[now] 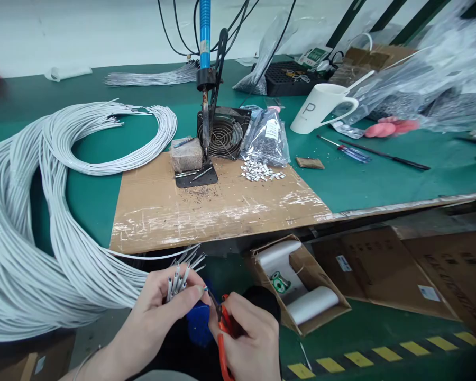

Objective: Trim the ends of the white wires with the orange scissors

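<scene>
My left hand [162, 309] is closed around a bunch of white cables [177, 283], whose cut ends stick up between its fingers. Thumb and index finger pinch one cable tip that shows a bit of blue. Closed on orange-handled scissors [222, 346], my right hand [252, 333] is just right of the left. The scissors' dark blades point at the pinched tip; whether they touch it I cannot tell. From the left hand the cables run back into a large white coil [63, 227] that hangs over the table's left edge.
Cardboard [222, 211] covers the table's front, bearing a soldering stand [206, 106], a fan [224, 132] and small white pieces [259, 171]. A bag [267, 135], a mug [321, 107] and screwdrivers [349, 152] lie rightward. An open box [325, 280] stands below the edge.
</scene>
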Tool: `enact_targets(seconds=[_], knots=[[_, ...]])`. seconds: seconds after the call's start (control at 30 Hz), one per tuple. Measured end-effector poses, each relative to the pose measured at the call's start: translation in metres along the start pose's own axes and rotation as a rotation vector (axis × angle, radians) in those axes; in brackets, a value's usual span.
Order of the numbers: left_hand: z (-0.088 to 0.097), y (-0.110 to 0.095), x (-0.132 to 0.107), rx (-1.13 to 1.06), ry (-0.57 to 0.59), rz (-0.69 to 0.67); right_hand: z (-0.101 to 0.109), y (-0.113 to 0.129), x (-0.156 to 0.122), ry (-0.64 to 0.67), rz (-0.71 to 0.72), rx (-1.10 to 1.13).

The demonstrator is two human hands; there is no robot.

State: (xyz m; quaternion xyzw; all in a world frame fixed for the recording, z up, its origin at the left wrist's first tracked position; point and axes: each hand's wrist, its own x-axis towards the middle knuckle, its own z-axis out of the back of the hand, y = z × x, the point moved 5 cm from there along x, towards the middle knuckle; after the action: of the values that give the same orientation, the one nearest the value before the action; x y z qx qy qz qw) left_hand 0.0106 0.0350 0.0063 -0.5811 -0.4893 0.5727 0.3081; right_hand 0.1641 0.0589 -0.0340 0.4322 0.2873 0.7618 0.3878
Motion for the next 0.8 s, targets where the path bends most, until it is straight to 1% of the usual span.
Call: enact_targets(seconds=[0.3, 0.5, 0.7, 0.8], knots=[[0.0009, -0.0016, -0.0002, 0.050, 0.044, -0.014, 0.0047, 0.0032, 0.0054, 0.029, 0.016, -0.016], [0.0026, -0.0014, -0.0004, 0.081, 0.039, -0.028, 0.0059, 0.0052, 0.0046, 0.034, 0.034, -0.016], [0.0035, -0.0001, -0.0004, 0.084, 0.075, -0.007, 0.0077, 0.0089, 0.0078, 0.022, 0.054, -0.048], [0.0036, -0.0007, -0.0016, 0.068, 0.072, 0.002, 0.0093, 0.0110, 0.0087, 0.017, 0.083, -0.076]])
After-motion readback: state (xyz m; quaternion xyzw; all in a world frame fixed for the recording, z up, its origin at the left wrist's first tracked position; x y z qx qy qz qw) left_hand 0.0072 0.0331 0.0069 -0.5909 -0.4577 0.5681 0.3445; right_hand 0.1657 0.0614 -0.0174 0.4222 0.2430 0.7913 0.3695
